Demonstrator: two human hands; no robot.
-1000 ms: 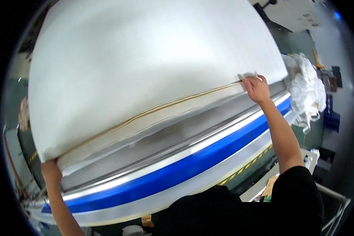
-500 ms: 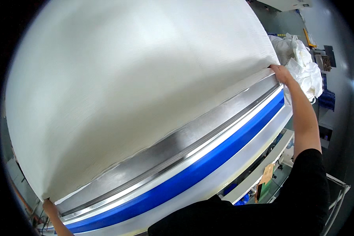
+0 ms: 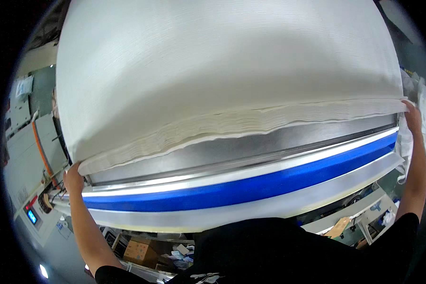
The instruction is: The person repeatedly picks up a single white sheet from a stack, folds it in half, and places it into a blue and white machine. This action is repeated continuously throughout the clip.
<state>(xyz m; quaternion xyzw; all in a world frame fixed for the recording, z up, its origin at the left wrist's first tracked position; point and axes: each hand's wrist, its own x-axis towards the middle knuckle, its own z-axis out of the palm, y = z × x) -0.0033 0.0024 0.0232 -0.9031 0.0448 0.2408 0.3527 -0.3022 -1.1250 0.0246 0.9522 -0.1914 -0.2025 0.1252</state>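
Note:
A broad sheet of white fabric (image 3: 232, 57) spreads away from me, and its near edge shows many thin layers stacked together. At the near left corner my left hand (image 3: 73, 179) is closed on the fabric edge. My right hand (image 3: 412, 117) grips the near right corner, its fingers partly hidden by the cloth. Between the two hands the layered edge hangs in a wavy line above a grey metal surface (image 3: 288, 136). Both arms are stretched wide.
A metal rail and a blue band (image 3: 251, 187) run along the machine's near side. White crumpled cloth (image 3: 423, 123) lies at the right. A control panel with a small lit screen (image 3: 31, 216) and an orange hose (image 3: 41, 146) are at the left. Below stands a cardboard box (image 3: 139, 251).
My view has turned and shifted left, so the near edge lies more level. The near edge is now raised, showing its stacked layers. Both hands stay at the corners.

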